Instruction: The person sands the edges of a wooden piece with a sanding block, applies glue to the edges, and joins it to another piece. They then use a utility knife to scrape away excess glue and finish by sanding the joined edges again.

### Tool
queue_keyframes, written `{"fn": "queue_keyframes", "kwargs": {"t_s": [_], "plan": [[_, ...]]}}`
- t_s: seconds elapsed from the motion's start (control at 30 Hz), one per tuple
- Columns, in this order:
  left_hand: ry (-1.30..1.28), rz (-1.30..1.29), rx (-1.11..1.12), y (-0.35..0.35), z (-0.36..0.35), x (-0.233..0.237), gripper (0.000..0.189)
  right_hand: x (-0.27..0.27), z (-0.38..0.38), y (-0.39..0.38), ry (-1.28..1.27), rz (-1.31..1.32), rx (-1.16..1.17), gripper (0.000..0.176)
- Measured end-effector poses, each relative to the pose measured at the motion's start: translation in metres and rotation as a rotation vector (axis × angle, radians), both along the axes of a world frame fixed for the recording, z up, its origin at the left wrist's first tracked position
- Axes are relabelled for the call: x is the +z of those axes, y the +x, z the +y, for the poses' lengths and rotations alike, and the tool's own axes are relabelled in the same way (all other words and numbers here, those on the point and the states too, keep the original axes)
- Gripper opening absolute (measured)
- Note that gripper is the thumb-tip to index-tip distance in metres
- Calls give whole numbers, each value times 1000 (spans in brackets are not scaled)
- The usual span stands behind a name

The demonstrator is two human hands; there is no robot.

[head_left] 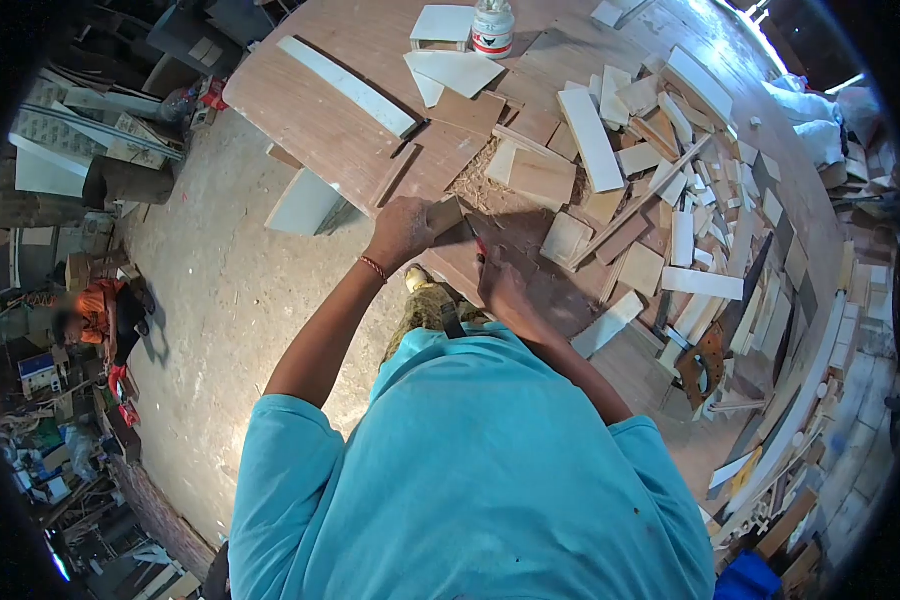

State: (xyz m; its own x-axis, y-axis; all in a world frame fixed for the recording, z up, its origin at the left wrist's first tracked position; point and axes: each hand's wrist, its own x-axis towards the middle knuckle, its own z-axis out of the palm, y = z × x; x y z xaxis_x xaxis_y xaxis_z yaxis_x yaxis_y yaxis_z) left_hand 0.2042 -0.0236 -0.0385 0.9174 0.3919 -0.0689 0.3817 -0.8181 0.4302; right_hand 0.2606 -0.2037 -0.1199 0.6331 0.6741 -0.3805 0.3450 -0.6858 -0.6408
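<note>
At the near edge of the brown wooden table (300, 100), my left hand (402, 232) is closed around a small wood block (444, 214). Just right of it, my right hand (505, 285) is closed on a tool with a red part (481, 245). The tool's tip points up beside the block, and its full shape is too small to tell. Wood shavings (478, 174) lie on the table beyond my hands. A dark narrow strip (398, 175) rests at the table edge above my left hand.
Many wood offcuts (590, 140) cover the table's right side, with a handsaw handle (705, 365) among them. A white jar (493, 28) stands at the back. A person in orange (100, 310) is at the far left, near piled scraps.
</note>
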Motion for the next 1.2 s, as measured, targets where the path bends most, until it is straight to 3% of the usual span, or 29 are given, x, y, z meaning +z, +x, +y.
{"fn": "queue_keyframes", "kwargs": {"t_s": [0.13,0.33,0.67,0.73,0.93,1.13,1.2], "plan": [[-6,1,13,0,2,4,16,14,-2,0,111,-48,-45,22],[-13,-11,22,0,3,-1,16,17,2,-2,64,-48,14,18],[21,33,-23,2,3,-3,13,-21,5,-2,11,-143,5,20],[20,47,-6,2,3,-1,14,-13,2,0,99,113,-91,21],[23,81,-25,2,5,0,17,7,1,1,108,-38,15,21],[-40,99,-1,4,13,1,17,15,-1,3,-29,11,45,22],[-55,88,8,5,13,3,17,8,-7,-1,31,-3,20,23]]}}
